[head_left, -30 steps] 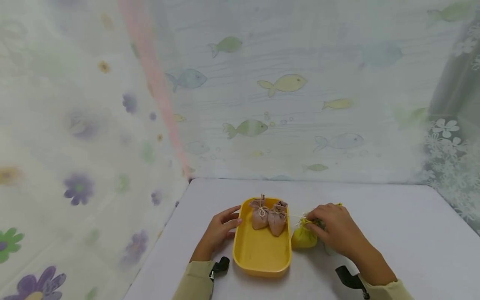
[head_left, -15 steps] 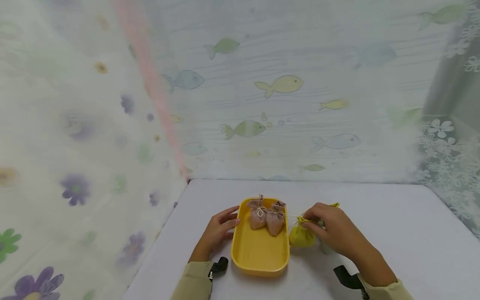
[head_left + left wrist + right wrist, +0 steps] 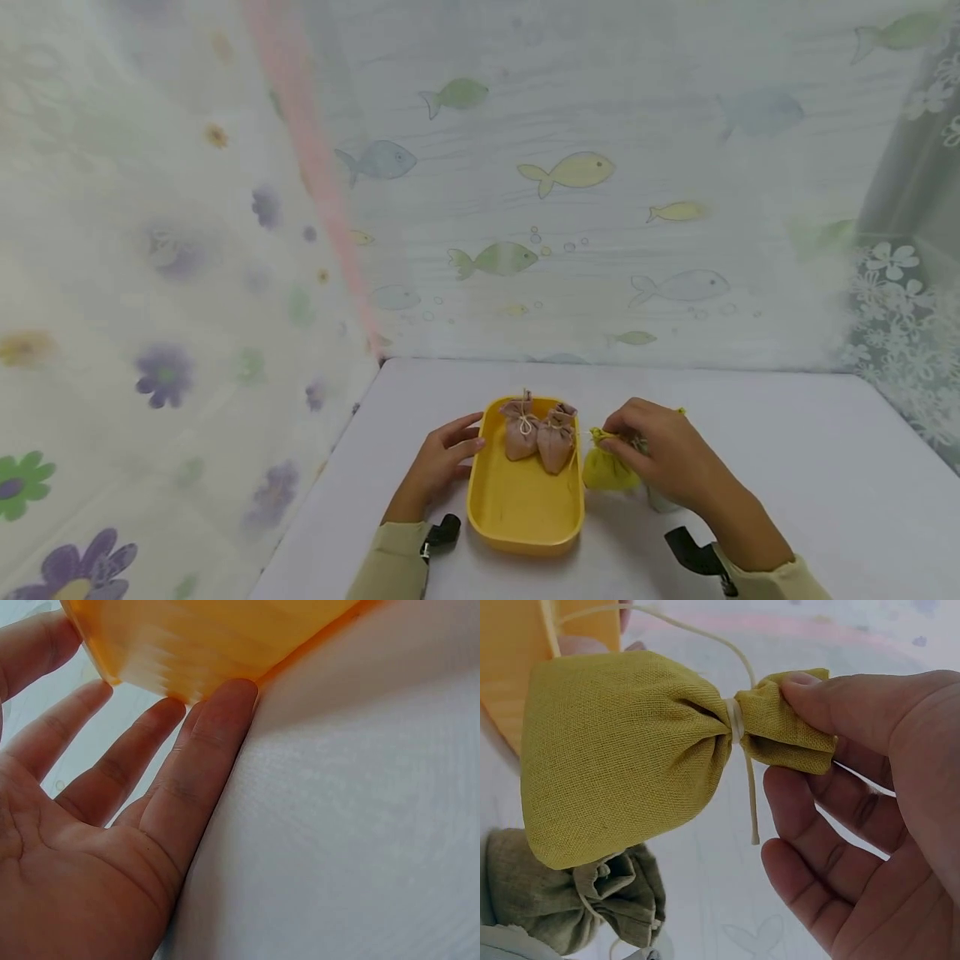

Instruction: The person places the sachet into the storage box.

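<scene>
My right hand (image 3: pixel 675 458) pinches the gathered neck of a yellow cloth drawstring pouch (image 3: pixel 622 750) between thumb and fingers. A pale cord ties the neck, and one end trails towards the yellow plastic tray (image 3: pixel 525 508). In the head view the pouch hangs beside the tray's right wall. Along the tray's left wall, my left hand (image 3: pixel 438 462) rests its extended fingertips, as the left wrist view also shows. Inside the tray's far end lie two mauve drawstring pouches, one on the left (image 3: pixel 518 440) and one on the right (image 3: pixel 555 448), side by side.
Below the yellow pouch in the right wrist view lies an olive-green pouch (image 3: pixel 536 892), with something whitish (image 3: pixel 506 945) at its edge. A yellow tip (image 3: pixel 681 410) shows behind my right hand. The white table (image 3: pixel 810 467) meets a fish-patterned curtain (image 3: pixel 525 325) at the back.
My right hand has shifted slightly left towards the tray, and the yellow pouch has risen a little with it. The left hand keeps its place at the tray.
</scene>
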Available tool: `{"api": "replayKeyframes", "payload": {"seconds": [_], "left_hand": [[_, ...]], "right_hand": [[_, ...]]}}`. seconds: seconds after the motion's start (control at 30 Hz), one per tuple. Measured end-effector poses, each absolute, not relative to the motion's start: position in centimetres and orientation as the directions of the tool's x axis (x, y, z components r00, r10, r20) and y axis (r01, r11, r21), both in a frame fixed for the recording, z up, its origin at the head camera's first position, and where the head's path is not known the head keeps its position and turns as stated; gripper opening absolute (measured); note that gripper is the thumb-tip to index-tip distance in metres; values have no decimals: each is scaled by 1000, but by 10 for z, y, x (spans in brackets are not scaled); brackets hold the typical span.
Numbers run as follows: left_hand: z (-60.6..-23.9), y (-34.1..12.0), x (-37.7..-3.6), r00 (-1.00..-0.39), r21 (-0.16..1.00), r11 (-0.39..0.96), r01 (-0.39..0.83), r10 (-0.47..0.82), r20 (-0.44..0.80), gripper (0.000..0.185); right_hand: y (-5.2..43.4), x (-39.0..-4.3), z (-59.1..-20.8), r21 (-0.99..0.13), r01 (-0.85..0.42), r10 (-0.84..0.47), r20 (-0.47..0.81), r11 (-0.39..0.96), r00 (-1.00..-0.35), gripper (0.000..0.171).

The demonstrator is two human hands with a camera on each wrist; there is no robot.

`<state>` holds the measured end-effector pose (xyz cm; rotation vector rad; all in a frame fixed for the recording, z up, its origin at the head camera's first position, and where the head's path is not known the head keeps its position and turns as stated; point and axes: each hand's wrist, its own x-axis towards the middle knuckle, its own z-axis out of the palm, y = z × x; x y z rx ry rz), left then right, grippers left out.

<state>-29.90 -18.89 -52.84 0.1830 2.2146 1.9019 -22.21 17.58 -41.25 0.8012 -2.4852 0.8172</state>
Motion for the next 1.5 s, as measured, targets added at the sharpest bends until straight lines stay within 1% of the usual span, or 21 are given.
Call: {"api": "replayKeyframes", "payload": {"seconds": [0.13,0.37,0.53,0.8,1.0,1.23,1.33,1.5], "left_hand": [[-526,-190,-300,-969,986,160,-46,231,-83,55],[-528,-192,-301,-970,988,146,-43,231,-76,56],[-526,-192,-302,-969,990,128,-51,232,-80,57],[-528,-190,-304,-967,988,145,-50,240,-84,57],[-528,-190,-303,-968,987,154,-44,236,-80,60],[-530,-191,-304,-971,985,165,-44,225,-81,64],[-531,-191,-304,-971,986,163,-43,226,-80,65],[-532,-191,-303,-970,985,168,-38,233,-77,65]], "right_hand": [[174,-222,-408,-405,-646,-392,549,647,-738,17],[167,-225,-402,-432,-647,-403,530,629,-746,15],[158,-227,-400,-429,-667,-419,540,609,-730,14],[146,-230,-400,-450,-684,-435,540,574,-721,15],[135,-232,-401,-458,-698,-445,547,550,-709,14],[122,-236,-406,-421,-718,-454,570,554,-685,15],[118,-238,-407,-428,-715,-470,549,552,-691,13],[113,-241,-409,-491,-687,-481,491,535,-726,10]]}}
